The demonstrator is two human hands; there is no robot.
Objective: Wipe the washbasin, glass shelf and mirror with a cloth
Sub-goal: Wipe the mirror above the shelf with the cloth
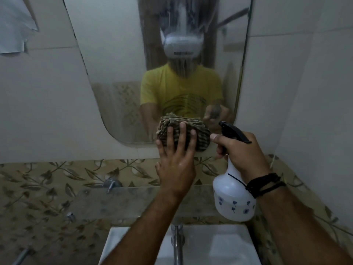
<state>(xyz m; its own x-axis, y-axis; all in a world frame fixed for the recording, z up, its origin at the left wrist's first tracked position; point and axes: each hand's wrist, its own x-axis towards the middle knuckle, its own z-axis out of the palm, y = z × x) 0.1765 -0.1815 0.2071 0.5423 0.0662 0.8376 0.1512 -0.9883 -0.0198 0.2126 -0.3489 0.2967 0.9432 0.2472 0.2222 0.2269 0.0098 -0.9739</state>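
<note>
White porcelain at six o'clock is the one washbasin, with a single chrome tap rising from its rim. Just beyond it, one glass shelf spans the floral tiles on two metal pegs. At four o'clock the right hand is closed round the neck of one spray bottle, nozzle aimed at the glass, probably ready to wet it again. At the centre the left hand spreads flat, fingers apart, pressing one bunched striped cloth onto the lower edge of the one mirror, at twelve o'clock, where streaks run down.
</note>
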